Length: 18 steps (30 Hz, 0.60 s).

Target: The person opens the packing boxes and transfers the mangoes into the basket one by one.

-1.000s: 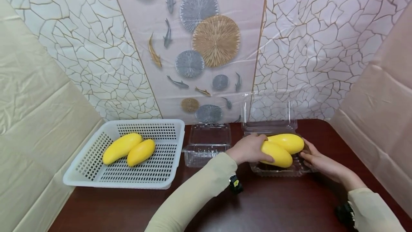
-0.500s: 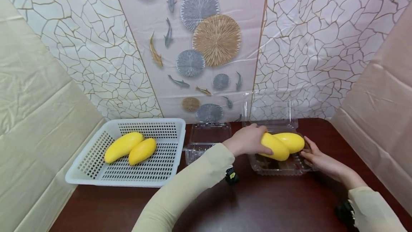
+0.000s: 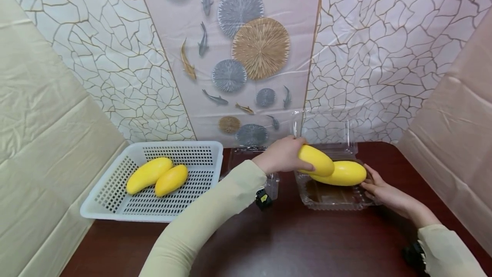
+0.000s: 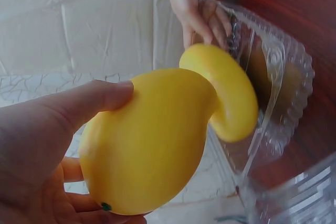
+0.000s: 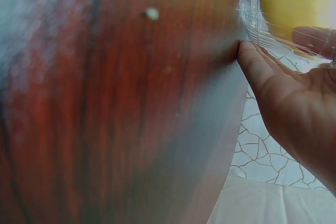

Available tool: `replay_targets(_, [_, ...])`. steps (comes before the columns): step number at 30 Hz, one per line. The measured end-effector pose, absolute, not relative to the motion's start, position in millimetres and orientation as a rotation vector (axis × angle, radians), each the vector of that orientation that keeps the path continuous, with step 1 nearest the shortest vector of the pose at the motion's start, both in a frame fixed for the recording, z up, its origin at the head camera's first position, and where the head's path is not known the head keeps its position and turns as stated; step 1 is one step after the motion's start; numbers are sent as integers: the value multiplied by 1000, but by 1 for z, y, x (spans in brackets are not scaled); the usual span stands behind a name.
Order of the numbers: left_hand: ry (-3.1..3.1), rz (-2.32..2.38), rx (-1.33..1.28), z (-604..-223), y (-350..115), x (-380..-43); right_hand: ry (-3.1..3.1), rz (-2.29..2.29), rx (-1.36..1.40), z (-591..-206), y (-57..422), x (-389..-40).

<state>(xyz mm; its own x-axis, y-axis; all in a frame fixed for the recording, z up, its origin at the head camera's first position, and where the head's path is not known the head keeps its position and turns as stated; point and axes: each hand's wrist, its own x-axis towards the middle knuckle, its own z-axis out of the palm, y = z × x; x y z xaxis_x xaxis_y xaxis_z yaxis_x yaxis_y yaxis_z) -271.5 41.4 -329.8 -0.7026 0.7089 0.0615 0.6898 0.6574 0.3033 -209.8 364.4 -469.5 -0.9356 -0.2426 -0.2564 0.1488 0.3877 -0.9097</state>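
My left hand (image 3: 282, 155) grips a yellow mango (image 4: 152, 145), thumb on one side and fingers curled under the other; a small dark green spot marks its end. The held mango is raised over the left part of a clear plastic clamshell container (image 3: 338, 204). Inside that container lies a second mango (image 3: 347, 173), partly covered by the held one in the head view. At the container's right side, my right hand (image 3: 390, 193) grips the wall, with a finger low by the tabletop in the right wrist view. The container's lid (image 3: 326, 134) stands raised behind.
On the left stands a white perforated basket (image 3: 219, 157) with two more mangoes (image 3: 150, 174) in it. Between basket and container sits another clear plastic container (image 3: 273, 187), mostly hidden by my left arm. Patterned cloth walls (image 3: 384, 54) enclose the dark red table (image 3: 307, 243).
My left hand has moved left and up with its mango, away from the other one. The second mango has shifted within the container. My right hand has stayed at the container's side.
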Motion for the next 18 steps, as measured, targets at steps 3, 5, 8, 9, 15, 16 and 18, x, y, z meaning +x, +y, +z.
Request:
replay_targets(3, [2817,497,1159,-327,33,-276,2303,-1565,-86,-470,363,-210])
replay_targets(5, [2827,504,1143,-326,28,-279,2314,-1563,-95,-471,363,-210])
replay_targets(8, [2854,492,1095,-322,19,-283,2329,-1548,-114,-471,364,-210])
replay_targets(9, [2860,494,1079,-321,16,-284,2333,-1542,-116,-471,364,-210])
replay_targets(15, [2887,528,1016,-314,-7,-293,2357,-1507,-128,-472,366,-208])
replay_targets(16, [2895,524,1008,-313,-11,-295,2360,-1505,-132,-472,366,-208])
replay_targets(18, [2916,519,984,-311,-21,-297,2363,-1504,-140,-473,366,-210])
